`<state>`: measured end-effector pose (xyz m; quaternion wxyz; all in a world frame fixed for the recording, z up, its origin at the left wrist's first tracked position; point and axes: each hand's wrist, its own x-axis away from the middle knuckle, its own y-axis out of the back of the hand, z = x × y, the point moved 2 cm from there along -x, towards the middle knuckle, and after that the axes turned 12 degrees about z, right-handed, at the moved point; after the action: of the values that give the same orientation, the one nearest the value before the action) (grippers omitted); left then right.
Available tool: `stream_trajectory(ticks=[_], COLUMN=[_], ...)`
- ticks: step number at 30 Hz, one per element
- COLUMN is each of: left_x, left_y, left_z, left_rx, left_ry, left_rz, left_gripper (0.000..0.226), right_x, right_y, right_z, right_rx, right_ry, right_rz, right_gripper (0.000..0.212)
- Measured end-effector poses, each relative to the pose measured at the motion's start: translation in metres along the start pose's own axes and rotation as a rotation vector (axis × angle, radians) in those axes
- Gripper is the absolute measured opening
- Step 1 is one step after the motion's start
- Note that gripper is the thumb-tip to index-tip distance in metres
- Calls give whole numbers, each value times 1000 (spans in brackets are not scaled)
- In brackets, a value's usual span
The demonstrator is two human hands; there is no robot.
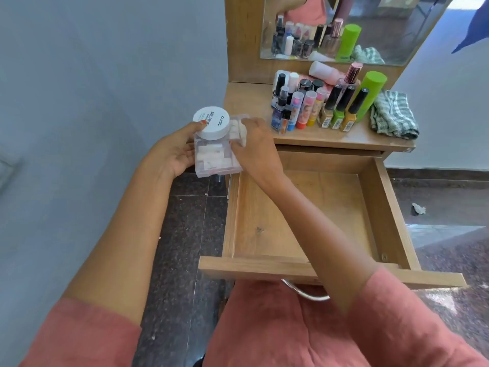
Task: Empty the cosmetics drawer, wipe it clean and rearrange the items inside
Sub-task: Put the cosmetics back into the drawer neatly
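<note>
Left hand [172, 152] and right hand [258, 144] holding clear box [214, 158], drawer [381, 207] open

Left hand [169, 152] covers part of jar [211, 124] label.

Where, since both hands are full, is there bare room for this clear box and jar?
The drawer floor is bare, wall to wall. The tabletop is free between its left edge and the bottles. From bottles to folded cloth it is crowded.

Pale grey-blue wall [92, 62] on the left, dark speckled tile floor [185, 234] below. Wooden dressing table [246, 102] with a mirror [383, 35] at the back, top right.
</note>
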<state>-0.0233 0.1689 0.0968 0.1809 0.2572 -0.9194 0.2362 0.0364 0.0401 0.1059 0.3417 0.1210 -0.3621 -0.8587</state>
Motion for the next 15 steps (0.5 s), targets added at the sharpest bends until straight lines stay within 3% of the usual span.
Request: stream_trajectory(ticks=[3,8,15], left_x=[15,33,40], left_y=[1,-3,-32], left_z=[15,39,65], left_rx=[0,8,-63], left_ry=[14,55,128], left_rz=[37,68,106], left_gripper=[10,24,38], right_x=[19,49,77], right_y=[0,12,29], right_z=[-11,-32,-64], right_rx=[-90,-202,-230], right_ry=[-50,-162,-290], right_rz=[-23,72,104], right_gripper=[49,29,32])
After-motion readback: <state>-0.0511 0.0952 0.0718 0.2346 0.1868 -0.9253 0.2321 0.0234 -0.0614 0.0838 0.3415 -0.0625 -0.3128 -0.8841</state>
